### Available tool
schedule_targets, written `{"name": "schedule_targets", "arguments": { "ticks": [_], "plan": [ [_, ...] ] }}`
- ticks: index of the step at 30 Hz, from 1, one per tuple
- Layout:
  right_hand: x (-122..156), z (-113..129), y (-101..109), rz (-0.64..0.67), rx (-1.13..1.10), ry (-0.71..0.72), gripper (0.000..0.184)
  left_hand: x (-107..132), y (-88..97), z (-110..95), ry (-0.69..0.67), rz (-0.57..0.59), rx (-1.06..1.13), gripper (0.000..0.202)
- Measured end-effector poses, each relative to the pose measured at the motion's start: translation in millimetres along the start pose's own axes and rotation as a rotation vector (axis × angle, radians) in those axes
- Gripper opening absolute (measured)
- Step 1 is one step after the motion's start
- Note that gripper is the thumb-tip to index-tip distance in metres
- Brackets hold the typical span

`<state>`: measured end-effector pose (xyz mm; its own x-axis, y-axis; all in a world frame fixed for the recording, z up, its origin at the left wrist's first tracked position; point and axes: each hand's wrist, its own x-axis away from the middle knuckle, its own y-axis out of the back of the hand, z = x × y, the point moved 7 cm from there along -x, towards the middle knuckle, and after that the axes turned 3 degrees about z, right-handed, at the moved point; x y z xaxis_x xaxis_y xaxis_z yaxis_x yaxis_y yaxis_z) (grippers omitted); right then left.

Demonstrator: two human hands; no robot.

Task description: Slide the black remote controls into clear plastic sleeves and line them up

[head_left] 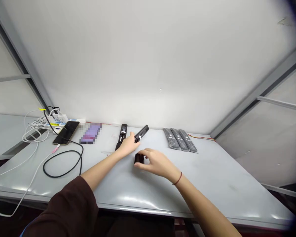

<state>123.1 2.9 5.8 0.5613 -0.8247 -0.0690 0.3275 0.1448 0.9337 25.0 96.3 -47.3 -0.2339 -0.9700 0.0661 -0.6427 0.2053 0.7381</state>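
Observation:
My left hand [128, 144] is closed around the lower end of a black remote control [142, 132], which tilts up to the right with a small white label showing. Beside it, to the left, another black remote control [123, 129] lies back up, its lower part partly hidden behind my left hand. Between the thumb and fingers of my right hand [156, 161] is a small dark piece [138, 158], held low over the table; it looks like a battery cover, but its shape is partly hidden.
Several remote controls in clear sleeves [180, 140] lie side by side at the back right. On the left are a black phone [66, 132], a blurred purple item [90, 133], a power strip [76, 121] with plugs, and loose black and white cables [61, 176]. A white wall [148, 65] rises behind.

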Motion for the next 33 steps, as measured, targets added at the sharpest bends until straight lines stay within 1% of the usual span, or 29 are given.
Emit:
{"name": "schedule_targets", "arguments": {
  "ticks": [1,3,5,7,9,11,13,16,19,22,25,28,30,33],
  "plan": [
    [-1.8,-3.7,12.5,-0.043,-0.035,-0.012,0.034,1.9,0.5,4.9,0.029,0.003,0.151,0.044],
    [-6.0,-10.8,35.8,-0.180,-0.048,-0.057,0.034,7.1,1.2,14.2,0.087,0.000,0.543,0.048],
    [-10.3,-12.3,49.3,-0.323,-0.038,-0.062,0.036,13.1,1.4,20.3,0.139,-0.005,0.891,0.045],
    [-14.5,-7.4,49.1,-0.426,-0.034,-0.001,0.040,18.9,1.1,23.0,0.190,-0.003,1.137,0.047],
    [-19.0,0.5,37.4,-0.466,-0.029,0.090,0.043,23.3,0.2,22.2,0.221,0.014,1.269,0.049],
    [-23.1,6.5,21.1,-0.464,-0.006,0.157,0.046,25.8,-0.1,17.7,0.195,0.047,1.296,0.050],
    [-26.1,9.8,7.0,-0.458,0.048,0.195,0.047,27.1,-0.7,12.5,0.145,0.082,1.284,0.052],
    [-27.6,9.6,-4.0,-0.472,0.125,0.209,0.045,27.8,-0.7,9.5,0.097,0.090,1.267,0.052],
    [-26.5,7.0,-6.2,-0.487,0.153,0.206,0.044,28.7,-0.8,8.3,0.078,0.108,1.295,0.051],
    [-24.7,4.7,-7.3,-0.473,0.165,0.201,0.047,30.9,-2.0,5.7,0.066,0.144,1.394,0.047],
    [-23.7,-0.4,-8.0,-0.450,0.175,0.164,0.064,33.8,-7.3,3.1,0.064,0.202,1.451,0.042],
    [-23.3,-6.7,-7.2,-0.436,0.185,0.129,0.081,35.6,-15.0,3.6,0.091,0.241,1.444,0.040],
    [-23.4,-10.3,-5.7,-0.434,0.186,0.124,0.082,35.6,-18.4,4.5,0.103,0.243,1.442,0.039],
    [-23.9,-13.8,-3.5,-0.437,0.174,0.135,0.080,34.5,-20.3,4.9,0.116,0.229,1.507,0.036]
  ]
}}
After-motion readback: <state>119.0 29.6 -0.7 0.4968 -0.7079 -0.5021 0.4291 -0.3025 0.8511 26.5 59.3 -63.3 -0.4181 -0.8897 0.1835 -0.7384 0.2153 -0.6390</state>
